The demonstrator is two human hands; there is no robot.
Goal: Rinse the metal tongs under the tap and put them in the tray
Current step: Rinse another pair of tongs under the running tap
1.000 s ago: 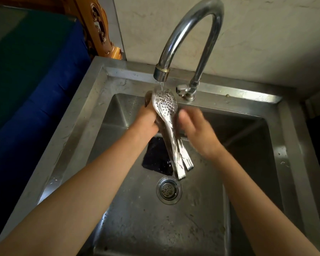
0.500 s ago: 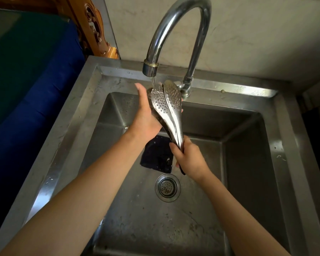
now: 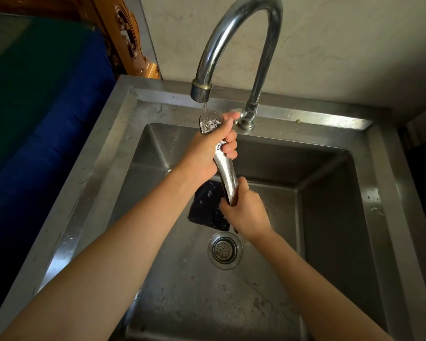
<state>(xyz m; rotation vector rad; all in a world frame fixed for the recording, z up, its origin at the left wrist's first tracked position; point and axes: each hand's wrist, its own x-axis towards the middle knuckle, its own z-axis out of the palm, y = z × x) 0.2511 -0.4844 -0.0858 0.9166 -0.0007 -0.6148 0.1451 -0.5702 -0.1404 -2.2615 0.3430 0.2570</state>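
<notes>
Over a steel sink [image 3: 369, 193], the left hand [image 3: 207, 148] clenches the perforated head of the metal tongs [image 3: 228, 178] under the running tap [image 3: 201, 91] at twelve o'clock; the right hand [image 3: 247, 212] grips the handle end.

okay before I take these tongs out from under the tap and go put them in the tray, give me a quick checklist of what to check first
1. Water running from the tap onto the tongs: ok, the stream hits the perforated head.
2. Left hand gripping near the head: ok, fingers wrapped around it.
3. Right hand gripping the handle end: ok.
4. Tongs fully rinsed: cannot tell; the left hand covers much of the head.
5. Tray within reach: cannot tell; no tray is in view.
6. Sink below free to drain: ok, though a dark cloth lies just beside the drain.
</notes>
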